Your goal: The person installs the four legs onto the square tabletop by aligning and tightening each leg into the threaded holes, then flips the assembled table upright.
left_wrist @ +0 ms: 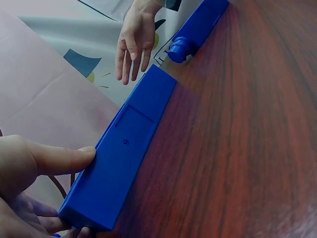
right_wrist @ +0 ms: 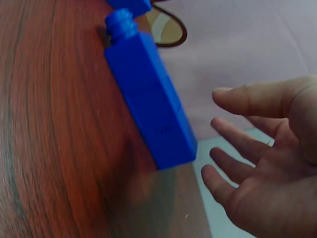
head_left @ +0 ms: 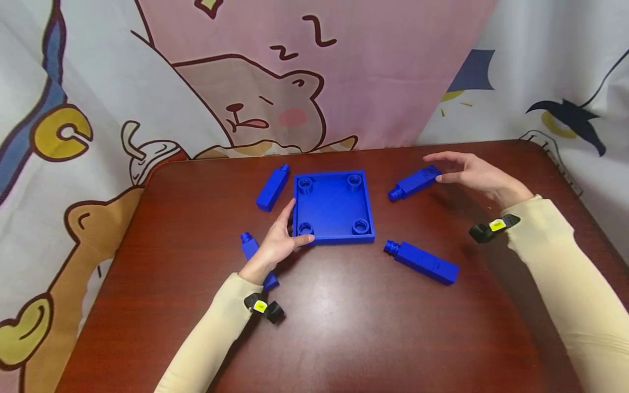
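Note:
A blue square toy tabletop lies with its raised rim and round threaded sockets facing up. My left hand holds its near left corner, thumb on the front side and fingers along the left side. In the left wrist view, the thumb presses the upper edge of the tabletop. At the far right lies a blue square leg with a screw end. My right hand hovers at the plain end of that leg, fingers spread. A gap shows between hand and leg in the right wrist view.
Another leg lies at the near right and one more at the far left. A further leg is partly hidden under my left wrist. All rest on the brown wooden table, backed by a printed curtain.

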Demonstrator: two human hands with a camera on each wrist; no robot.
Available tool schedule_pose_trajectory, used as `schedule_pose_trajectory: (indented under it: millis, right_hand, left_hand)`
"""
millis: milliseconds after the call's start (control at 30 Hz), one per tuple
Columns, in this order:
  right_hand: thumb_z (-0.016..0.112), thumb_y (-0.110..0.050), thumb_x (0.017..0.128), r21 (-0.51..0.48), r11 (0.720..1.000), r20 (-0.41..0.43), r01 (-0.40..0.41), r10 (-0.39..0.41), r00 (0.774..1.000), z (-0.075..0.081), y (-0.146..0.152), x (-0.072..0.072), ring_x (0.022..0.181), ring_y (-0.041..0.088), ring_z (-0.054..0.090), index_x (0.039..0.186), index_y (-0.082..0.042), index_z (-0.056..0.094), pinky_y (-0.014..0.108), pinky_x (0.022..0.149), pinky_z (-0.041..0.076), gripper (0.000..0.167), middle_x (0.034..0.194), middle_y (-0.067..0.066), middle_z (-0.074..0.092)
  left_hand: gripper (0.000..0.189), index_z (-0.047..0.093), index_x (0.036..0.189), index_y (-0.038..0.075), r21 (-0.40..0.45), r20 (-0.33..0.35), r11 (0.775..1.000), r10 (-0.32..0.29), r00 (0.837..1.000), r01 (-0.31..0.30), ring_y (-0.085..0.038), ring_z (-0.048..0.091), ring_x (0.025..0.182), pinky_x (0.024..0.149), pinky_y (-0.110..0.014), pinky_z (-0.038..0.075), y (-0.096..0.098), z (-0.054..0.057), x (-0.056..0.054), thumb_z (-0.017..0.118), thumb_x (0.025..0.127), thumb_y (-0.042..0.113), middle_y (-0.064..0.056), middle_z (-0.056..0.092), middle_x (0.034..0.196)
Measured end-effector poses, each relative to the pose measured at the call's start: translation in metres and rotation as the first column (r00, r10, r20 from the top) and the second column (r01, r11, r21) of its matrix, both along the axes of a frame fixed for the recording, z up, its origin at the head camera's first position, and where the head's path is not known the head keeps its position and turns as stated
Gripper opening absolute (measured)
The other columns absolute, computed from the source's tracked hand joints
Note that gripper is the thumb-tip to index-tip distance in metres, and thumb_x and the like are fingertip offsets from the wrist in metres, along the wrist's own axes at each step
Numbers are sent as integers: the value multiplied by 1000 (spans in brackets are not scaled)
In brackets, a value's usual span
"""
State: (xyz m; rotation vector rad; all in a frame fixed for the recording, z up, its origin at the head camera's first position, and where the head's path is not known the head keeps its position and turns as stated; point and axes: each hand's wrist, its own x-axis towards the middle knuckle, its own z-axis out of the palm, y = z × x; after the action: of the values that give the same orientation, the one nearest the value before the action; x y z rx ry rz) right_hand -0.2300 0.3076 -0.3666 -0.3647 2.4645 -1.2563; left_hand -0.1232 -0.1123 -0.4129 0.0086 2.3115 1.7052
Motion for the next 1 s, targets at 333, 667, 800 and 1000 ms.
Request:
schedule_pose_trajectory:
  millis: [333, 667, 800, 1000]
  right_hand:
    - [62, -5, 94, -50, 998, -11, 23, -23, 1000, -25, 9, -12, 133, 28, 37, 141, -2, 47, 15, 91, 37, 49, 145, 17, 42]
    - [61, -4, 94, -42, 997, 13, 64, -63, 998, -47, 14, -12, 111, 4, 50, 144, -5, 43, 12, 85, 39, 54, 143, 20, 43]
    - [63, -7, 94, -61, 994, -7, 92, -93, 996, -50, 15, -12, 109, 3, 52, 141, -4, 46, 12, 84, 40, 51, 139, 19, 46]
    - [65, -10, 93, -80, 989, -11, 128, -129, 992, -53, 17, -10, 107, 1, 54, 139, -5, 50, 12, 84, 42, 48, 131, 5, 54]
  left_hand:
    - [97, 15, 156, 13, -30, 6, 999, -11, 1000, 11, -39, 35, 133, 82, -43, 51, -1, 1, 0, 75, 81, 0, -14, 19, 157]
    - [97, 16, 156, 16, -23, 21, 1000, -21, 1000, 22, -40, 35, 134, 80, -38, 53, -3, 0, 0, 76, 81, 1, -12, 19, 158]
    - [97, 16, 156, 16, -16, 15, 1000, -25, 1000, 25, -42, 35, 133, 85, -42, 51, -4, -1, -1, 76, 81, 1, -12, 20, 158]
    - [96, 17, 156, 14, -19, -9, 999, -31, 999, 31, -43, 38, 131, 96, -47, 44, -6, -2, -1, 76, 81, 0, -14, 21, 157]
